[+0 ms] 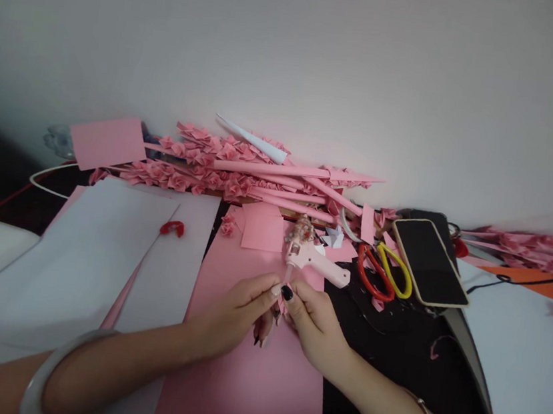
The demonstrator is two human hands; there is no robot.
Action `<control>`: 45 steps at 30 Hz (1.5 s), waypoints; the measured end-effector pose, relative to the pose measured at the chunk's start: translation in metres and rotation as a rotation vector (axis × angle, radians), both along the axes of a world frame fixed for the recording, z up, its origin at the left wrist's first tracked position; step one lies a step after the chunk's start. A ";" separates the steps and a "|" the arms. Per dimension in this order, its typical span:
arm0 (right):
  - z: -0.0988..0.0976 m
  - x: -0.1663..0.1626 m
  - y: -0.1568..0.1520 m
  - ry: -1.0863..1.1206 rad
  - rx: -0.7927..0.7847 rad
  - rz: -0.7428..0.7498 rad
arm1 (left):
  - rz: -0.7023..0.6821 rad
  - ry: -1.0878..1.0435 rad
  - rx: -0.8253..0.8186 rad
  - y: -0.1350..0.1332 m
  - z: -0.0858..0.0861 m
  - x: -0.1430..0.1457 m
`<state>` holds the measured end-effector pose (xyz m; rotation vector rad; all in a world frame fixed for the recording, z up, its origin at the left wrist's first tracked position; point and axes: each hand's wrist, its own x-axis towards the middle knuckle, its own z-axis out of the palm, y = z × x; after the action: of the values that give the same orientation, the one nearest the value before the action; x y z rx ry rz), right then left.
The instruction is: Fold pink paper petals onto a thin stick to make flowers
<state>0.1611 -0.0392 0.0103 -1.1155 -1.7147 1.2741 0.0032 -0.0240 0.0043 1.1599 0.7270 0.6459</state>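
Note:
Between my hands is a small pink folded paper piece (282, 302), mostly covered by fingers. My left hand (246, 307) pinches it from the left, thumb on top. From the other side my right hand (316, 319) grips it too, its dark-nailed thumb close to the left one. Just beyond the fingertips lies a pale pink glue gun (317, 260), its nozzle pointing toward my hands. A large pink paper sheet (244, 384) spreads beneath both hands.
Scissors with red and yellow handles (373, 272) and a phone (431, 263) lie to the right. White sheets (73, 256) cover the left, with a red curved object (172, 228) on them. Pink paper-flower stems (239, 179) are piled along the wall (295, 55).

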 end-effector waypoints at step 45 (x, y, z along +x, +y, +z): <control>0.002 0.006 0.000 -0.345 0.443 -0.134 | 0.143 0.284 0.166 -0.005 0.004 0.001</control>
<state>0.1669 -0.0387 0.0118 -1.1978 -2.0061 0.5968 0.0043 -0.0288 0.0082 1.3780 1.0188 0.6776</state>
